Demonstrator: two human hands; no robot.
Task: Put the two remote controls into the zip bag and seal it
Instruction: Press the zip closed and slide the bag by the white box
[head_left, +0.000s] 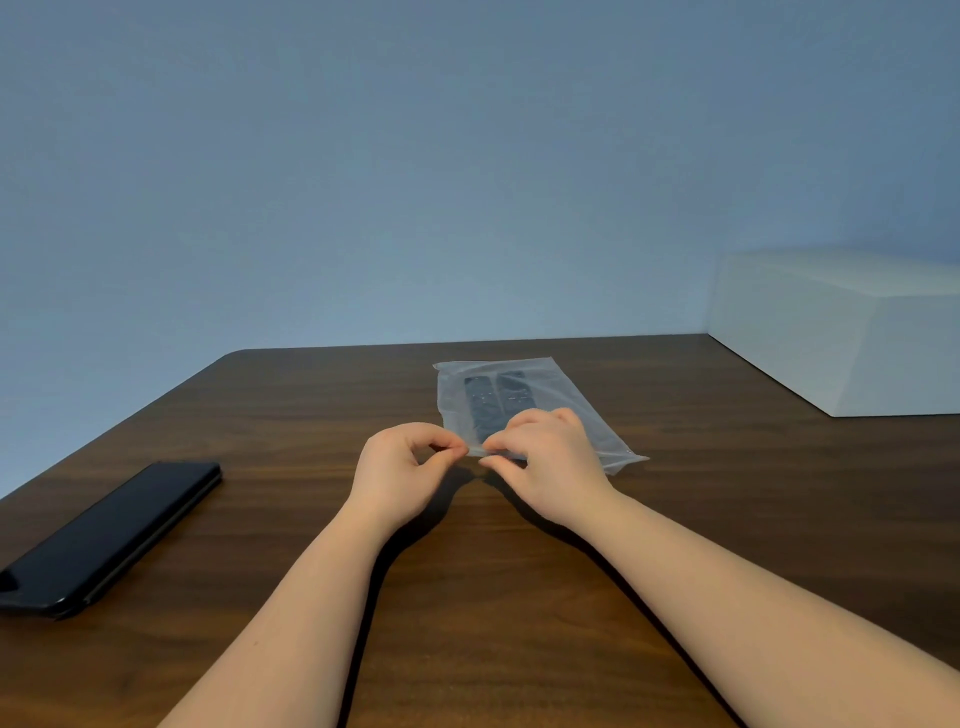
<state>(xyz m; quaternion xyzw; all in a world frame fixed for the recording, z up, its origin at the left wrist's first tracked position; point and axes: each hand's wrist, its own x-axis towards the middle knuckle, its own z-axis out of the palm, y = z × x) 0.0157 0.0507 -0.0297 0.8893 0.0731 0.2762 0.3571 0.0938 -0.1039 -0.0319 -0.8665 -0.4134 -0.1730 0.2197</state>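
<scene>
Tabletop (311, 415): both hands (483, 457) apparently pinch the zip bag (571, 410) near edge

i see a frosted, thin plastic zip bag (524, 400) on a dark wood-grain table (727, 519) with low sheen; glossy black case (109, 535) nearby.

The dark wooden bench (519, 597) carries the zip bag (566, 410) beyond the grip, a black case (109, 535) far left, and a white box (841, 332) far right.

Two black remotes (493, 402) inside clear bag (566, 400)
</scene>
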